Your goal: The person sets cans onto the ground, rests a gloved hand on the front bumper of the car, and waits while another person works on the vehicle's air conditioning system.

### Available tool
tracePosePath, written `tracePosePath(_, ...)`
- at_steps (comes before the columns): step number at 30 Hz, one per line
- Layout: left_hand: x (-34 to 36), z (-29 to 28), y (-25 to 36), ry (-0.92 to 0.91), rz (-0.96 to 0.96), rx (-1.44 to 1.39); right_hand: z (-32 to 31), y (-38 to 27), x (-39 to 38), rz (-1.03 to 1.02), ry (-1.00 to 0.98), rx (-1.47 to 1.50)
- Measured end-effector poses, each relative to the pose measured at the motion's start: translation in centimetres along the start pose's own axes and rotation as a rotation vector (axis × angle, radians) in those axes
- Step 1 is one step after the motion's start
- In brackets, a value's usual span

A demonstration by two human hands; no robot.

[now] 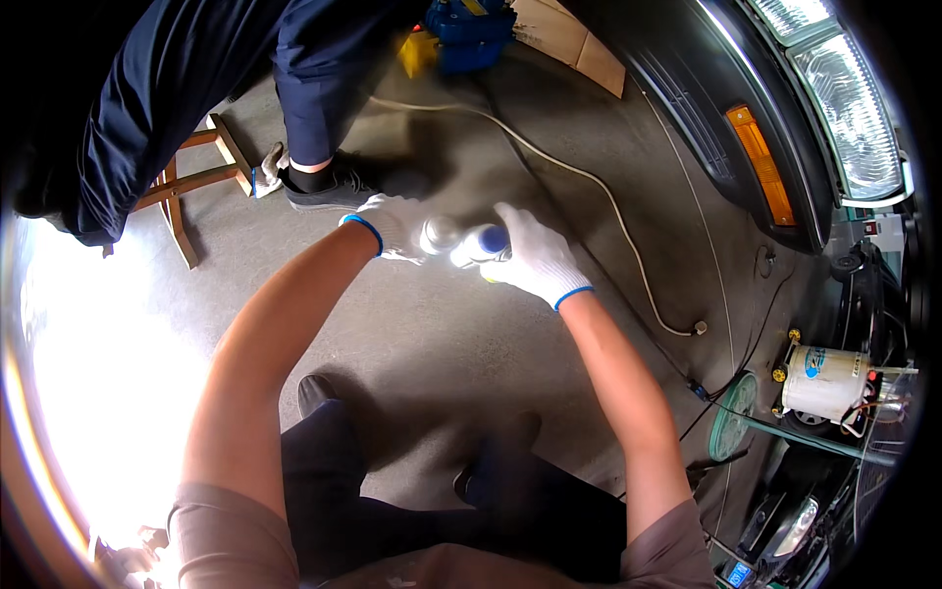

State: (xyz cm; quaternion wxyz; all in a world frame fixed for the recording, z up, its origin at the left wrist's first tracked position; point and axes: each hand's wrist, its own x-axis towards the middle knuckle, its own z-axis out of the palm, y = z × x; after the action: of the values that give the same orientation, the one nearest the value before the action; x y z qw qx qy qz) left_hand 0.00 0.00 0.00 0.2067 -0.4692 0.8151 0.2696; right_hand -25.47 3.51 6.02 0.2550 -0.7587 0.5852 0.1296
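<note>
Both my hands wear white knit gloves with blue cuffs and are held out in front of me above the grey floor. In my left hand [391, 228] is a round, whitish container [442, 234], its fingers closed about the near side; glare blurs its details. My right hand [535, 257] grips a white bottle [488, 242] with a blue top, thumb and fingers on either side of it. The two containers are side by side, close together. Whether they touch is hard to tell in the bright light.
A person in dark blue trousers [186, 88] is at the far left, beside a wooden frame [182, 187] and a white glove [268, 175]. A pale hose [599, 187] crosses the floor. A dark car bumper [677, 98] rises at the right, near a green reel [734, 417] and white tank [826, 381].
</note>
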Motion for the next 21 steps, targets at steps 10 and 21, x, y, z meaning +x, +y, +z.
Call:
tracePosePath(10, -0.4, 1.2, -1.2, -0.006, 0.018, 0.042, 1.6, 8.0, 1.6, -0.106, 0.005, 0.296)
tracePosePath(21, 0.6, 6.1, -4.2, -0.100, -0.056, 0.030, 12.0, 17.6, 1.3, 0.220, -0.104, 0.139)
